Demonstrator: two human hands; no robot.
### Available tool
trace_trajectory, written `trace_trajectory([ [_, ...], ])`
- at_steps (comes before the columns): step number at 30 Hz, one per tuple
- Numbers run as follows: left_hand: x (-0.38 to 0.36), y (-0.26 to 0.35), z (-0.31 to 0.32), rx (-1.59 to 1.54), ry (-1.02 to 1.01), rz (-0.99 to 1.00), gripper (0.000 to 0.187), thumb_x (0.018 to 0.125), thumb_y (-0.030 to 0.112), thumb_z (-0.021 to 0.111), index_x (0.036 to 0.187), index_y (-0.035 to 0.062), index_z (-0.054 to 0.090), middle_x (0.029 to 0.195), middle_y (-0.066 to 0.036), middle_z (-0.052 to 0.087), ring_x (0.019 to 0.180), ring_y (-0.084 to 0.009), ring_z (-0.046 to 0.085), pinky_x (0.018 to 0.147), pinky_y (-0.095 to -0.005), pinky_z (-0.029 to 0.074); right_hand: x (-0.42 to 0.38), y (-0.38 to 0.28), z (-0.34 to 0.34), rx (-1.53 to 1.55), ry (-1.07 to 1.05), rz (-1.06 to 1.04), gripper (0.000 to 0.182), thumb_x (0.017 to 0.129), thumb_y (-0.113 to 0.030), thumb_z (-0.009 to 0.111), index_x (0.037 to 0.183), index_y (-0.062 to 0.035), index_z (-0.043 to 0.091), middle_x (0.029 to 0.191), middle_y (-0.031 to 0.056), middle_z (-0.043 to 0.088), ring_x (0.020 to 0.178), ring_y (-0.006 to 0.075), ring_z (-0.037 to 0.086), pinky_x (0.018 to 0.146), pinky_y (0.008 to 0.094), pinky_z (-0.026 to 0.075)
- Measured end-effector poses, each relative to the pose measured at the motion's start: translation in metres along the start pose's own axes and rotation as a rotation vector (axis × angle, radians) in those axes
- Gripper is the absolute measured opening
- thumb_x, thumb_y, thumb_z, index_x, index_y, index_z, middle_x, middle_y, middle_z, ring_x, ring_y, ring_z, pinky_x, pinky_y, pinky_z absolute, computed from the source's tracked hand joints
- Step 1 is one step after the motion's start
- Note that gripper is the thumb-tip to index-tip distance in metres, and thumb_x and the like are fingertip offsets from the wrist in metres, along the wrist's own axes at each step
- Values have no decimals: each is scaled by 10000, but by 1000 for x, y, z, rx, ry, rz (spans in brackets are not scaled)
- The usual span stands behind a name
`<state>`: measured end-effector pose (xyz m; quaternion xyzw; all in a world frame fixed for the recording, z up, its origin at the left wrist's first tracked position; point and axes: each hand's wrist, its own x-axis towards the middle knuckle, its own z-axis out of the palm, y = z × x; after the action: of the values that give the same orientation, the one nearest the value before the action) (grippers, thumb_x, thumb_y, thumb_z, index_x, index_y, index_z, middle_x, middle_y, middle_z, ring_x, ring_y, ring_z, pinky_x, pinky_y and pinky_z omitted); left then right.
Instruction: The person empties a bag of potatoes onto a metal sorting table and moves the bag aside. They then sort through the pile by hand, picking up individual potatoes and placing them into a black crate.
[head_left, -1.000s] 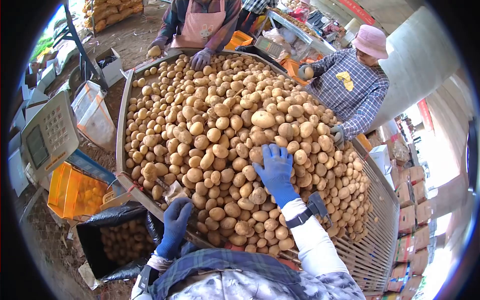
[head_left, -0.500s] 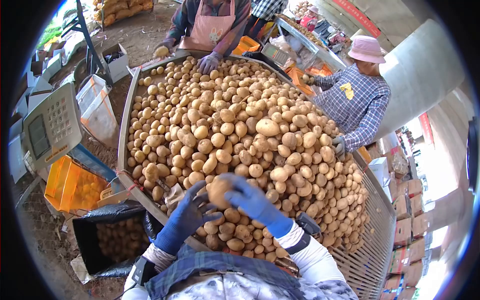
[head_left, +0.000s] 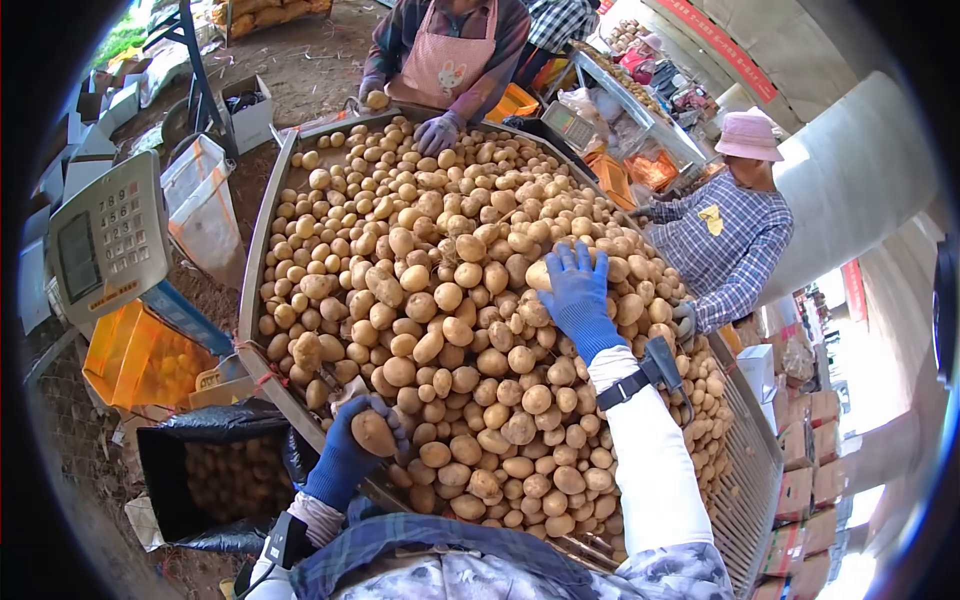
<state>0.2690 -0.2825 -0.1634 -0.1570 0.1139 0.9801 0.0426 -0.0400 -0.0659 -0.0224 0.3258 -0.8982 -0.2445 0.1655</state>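
My left hand, in a blue glove, is closed around a brown potato at the near left edge of the heap. My right hand, also blue-gloved, reaches out over the potato heap. Its fingers are stretched out and apart, touching a large pale potato that they partly cover. Whether that potato is gripped is hidden by the palm. The heap lies on a metal-rimmed sorting table with a slatted part at the near right.
Below my left hand stands a black-lined crate with potatoes inside. A scale display and an orange crate are at left. One co-worker's gloved hand rests on the far potatoes. Another person stands at the right side.
My hands have moved apart. The left has drawn back toward the near edge with a potato; the right has reached forward and right onto the large pale potato. The far co-worker's potato-holding hand moved inward.
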Motion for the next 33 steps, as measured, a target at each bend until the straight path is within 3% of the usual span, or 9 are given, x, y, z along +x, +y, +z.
trace_trajectory([
  [6, 4, 5, -7, -85, -6, -62, 251, 986, 298, 508, 1080, 81, 593, 903, -104, 640, 834, -281, 642, 780, -460, 546, -40, -35, -33, 559, 194, -48, 564, 862, -255, 721, 1361, -94, 514, 1319, 123, 575, 1225, 333, 532, 1050, 470, 414],
  [9, 2, 6, -3, -102, -130, -43, 436, 1000, 256, 518, 1391, 68, 478, 1099, -167, 658, 892, -290, 687, 798, -449, 600, -67, -83, -67, 1039, 59, -61, 540, 887, -272, 703, 1362, -90, 525, 1268, 142, 600, 1114, 348, 606, 1011, 452, 481],
  [13, -16, 10, 20, 539, -60, 157, 549, 1013, 406, 537, 1447, 88, 429, 1140, -156, 649, 892, -264, 676, 811, -431, 583, -83, -147, -72, 1362, -133, -207, 502, 900, -270, 690, 1357, -110, 559, 1261, 172, 620, 1104, 330, 629, 971, 425, 512],
  [15, -9, 9, 3, 258, -37, 7, 559, 1008, 401, 545, 1459, 97, 416, 1124, -156, 649, 870, -257, 682, 780, -409, 592, -77, -164, -77, 1517, -313, -298, 457, 906, -281, 691, 1315, -103, 591, 1207, 149, 653, 1094, 317, 633, 951, 419, 513],
  [18, -5, 10, 0, 1, -1, -86, 608, 988, 470, 570, 1440, 89, 430, 1093, -160, 651, 795, -259, 684, 717, -393, 593, -38, -170, -88, 1427, -341, -266, 357, 924, -255, 700, 1215, -54, 645, 1117, 121, 677, 984, 217, 664, 863, 339, 528],
  [22, -5, 12, -12, -154, -62, -108, 615, 993, 554, 522, 1373, 72, 488, 1108, -163, 657, 810, -279, 675, 717, -409, 583, 41, -186, -56, 729, 245, -324, 428, 889, -371, 703, 1208, -93, 636, 1073, 121, 669, 1036, 292, 603, 902, 449, 461],
  [27, 6, 7, -28, -504, -288, -135, 679, 991, 628, 460, 1390, 79, 494, 1203, -167, 642, 962, -300, 683, 793, -416, 590, 80, -225, -19, 342, 96, -354, 541, 873, -379, 710, 1314, -112, 544, 1108, 94, 646, 1145, 263, 561, 1000, 523, 371],
  [30, -13, 17, 22, 144, 203, 220, 735, 1002, 637, 414, 1427, 38, 431, 1268, -221, 606, 1005, -352, 667, 830, -475, 587, 73, -217, -21, 510, 95, -455, 525, 891, -328, 692, 1338, -106, 526, 1140, 100, 660, 1085, 261, 584, 1012, 454, 363],
  [33, 4, 15, -12, -526, -240, 54, 783, 999, 656, 387, 1493, 49, 375, 1426, -226, 512, 1190, -384, 603, 971, -526, 540, 49, -194, -41, 934, 36, -434, 538, 943, -252, 650, 1419, -76, 471, 1190, 118, 650, 1115, 232, 596, 974, 401, 437],
])
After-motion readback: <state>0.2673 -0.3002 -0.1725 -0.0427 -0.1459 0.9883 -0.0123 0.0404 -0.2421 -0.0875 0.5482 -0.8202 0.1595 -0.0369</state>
